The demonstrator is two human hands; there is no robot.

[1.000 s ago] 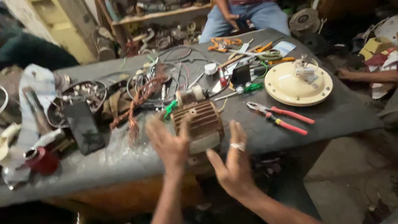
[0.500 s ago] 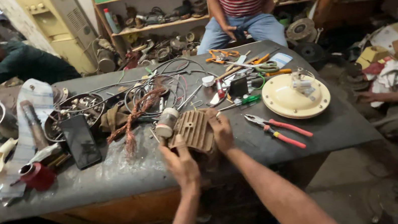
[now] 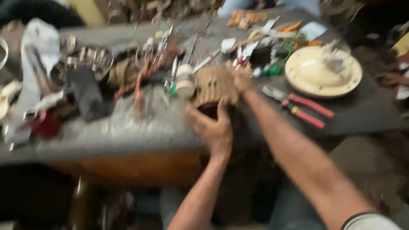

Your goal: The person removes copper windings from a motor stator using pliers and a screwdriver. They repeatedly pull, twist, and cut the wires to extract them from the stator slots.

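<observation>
Blurred view: I see left hand (image 3: pixel 212 128) and right hand (image 3: pixel 242 80) both grasping the ribbed tan motor housing (image 3: pixel 215 85), tilted off the cluttered table (image 3: pixel 128 127); red-handled pliers (image 3: pixel 301 105) untouched

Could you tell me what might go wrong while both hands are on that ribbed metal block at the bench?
The left hand and right hand grip the ribbed metal block over the near part of the bench; if it slips, it could drop off the edge. The tangled wires lie close beside it and could snag. The red-handled pliers sit under the right forearm and could be knocked.
</observation>
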